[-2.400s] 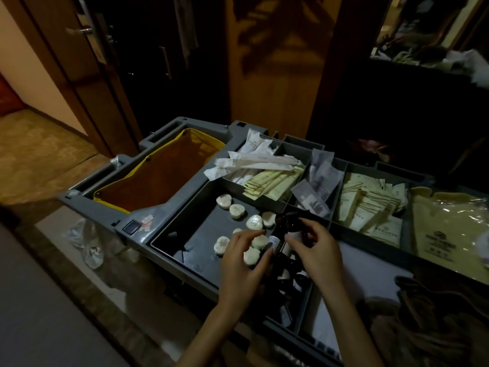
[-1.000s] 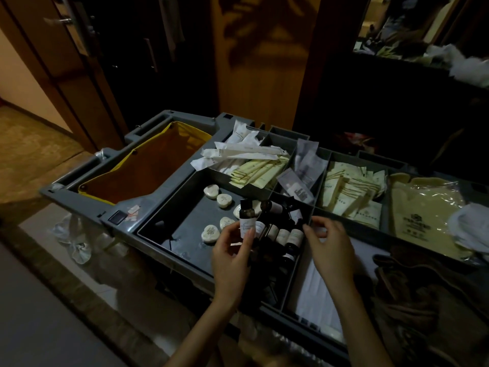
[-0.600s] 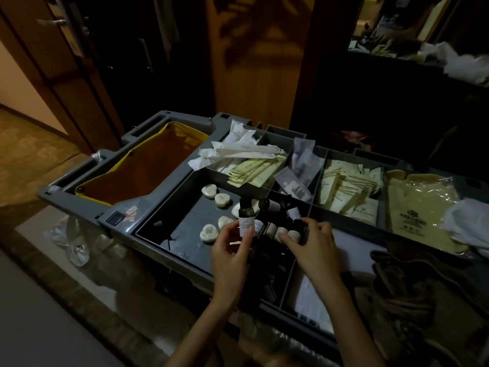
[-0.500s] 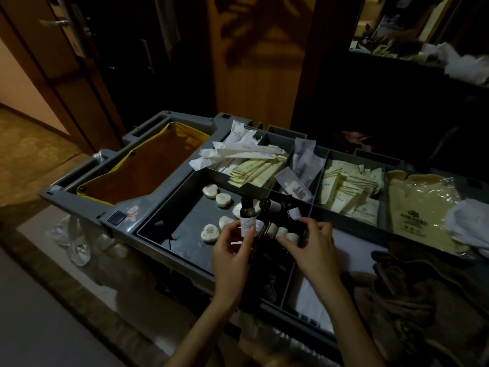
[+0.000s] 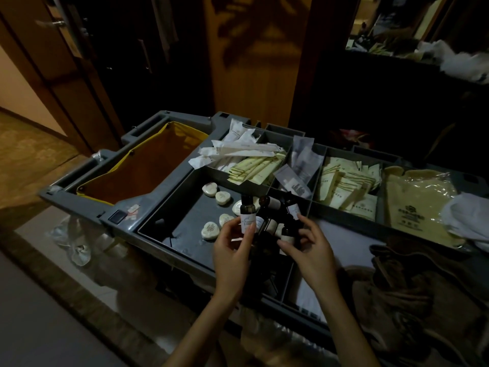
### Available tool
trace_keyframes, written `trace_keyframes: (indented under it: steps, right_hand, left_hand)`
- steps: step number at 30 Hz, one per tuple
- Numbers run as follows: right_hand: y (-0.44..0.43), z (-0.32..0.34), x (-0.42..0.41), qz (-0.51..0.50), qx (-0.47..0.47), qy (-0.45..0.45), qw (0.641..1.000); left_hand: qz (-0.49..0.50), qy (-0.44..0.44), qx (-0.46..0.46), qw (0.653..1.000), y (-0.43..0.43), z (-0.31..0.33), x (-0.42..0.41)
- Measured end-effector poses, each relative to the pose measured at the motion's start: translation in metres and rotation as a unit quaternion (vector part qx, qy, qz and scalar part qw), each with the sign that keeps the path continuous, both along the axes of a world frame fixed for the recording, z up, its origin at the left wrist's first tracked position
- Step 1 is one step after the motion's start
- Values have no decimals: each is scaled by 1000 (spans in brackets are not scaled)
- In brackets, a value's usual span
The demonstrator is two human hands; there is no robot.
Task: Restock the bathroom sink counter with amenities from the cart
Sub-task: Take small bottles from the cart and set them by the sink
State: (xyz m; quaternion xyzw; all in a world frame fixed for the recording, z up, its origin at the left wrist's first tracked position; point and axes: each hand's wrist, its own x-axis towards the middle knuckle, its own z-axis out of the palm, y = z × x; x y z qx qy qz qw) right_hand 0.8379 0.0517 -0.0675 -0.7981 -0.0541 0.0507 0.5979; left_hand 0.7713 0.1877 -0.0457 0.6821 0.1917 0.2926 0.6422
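Dimly lit, the grey cart [image 5: 148,200] stands before you: your left hand [image 5: 232,251] pinches a small bottle [image 5: 247,213] upright by its label just over the cart, while the fingers of your right hand [image 5: 313,251] curl half-open round a second bottle [image 5: 287,234], contact unclear; both look light, rigid and slick, so grip the labelled middle.

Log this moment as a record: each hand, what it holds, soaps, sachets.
left hand: grips a labelled bottle, upright
right hand: fingers curved around dark bottles in the narrow compartment; grip unclear
soaps: round, wrapped, loose in the large compartment
sachets: packed along the grey cart's far side
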Motion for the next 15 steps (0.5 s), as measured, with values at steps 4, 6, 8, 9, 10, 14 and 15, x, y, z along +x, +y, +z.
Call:
trace_keyframes:
  steps: [4,6,8,9,10,14,15]
  right_hand:
    - [-2,3,-6,14,19,-10,1000]
    - [-2,3,-7,28,27,-11,999]
    - [-1,2,-6,28,36,-12,999]
    - [-1,2,-5,22,45,-12,999]
    - [-1,3,-5,17,61,-11,998]
    - [-2,6,-2,15,132,9,991]
    - [-2,8,-2,16,142,15,990]
  left_hand:
    - [1,-1,-6,1000,1,-2,1]
    - [-3,-5,-9,1000,1,-2,1]
    - [-8,-9,-11,1000,0,-2,0]
    - [-11,-11,-10,1000,0,-2,0]
    - [-13,-12,-8,1000,1,-1,0]
    - [-32,-11,-13,999,1,0,1]
    - [-37,-8,-20,999,0,1,1]
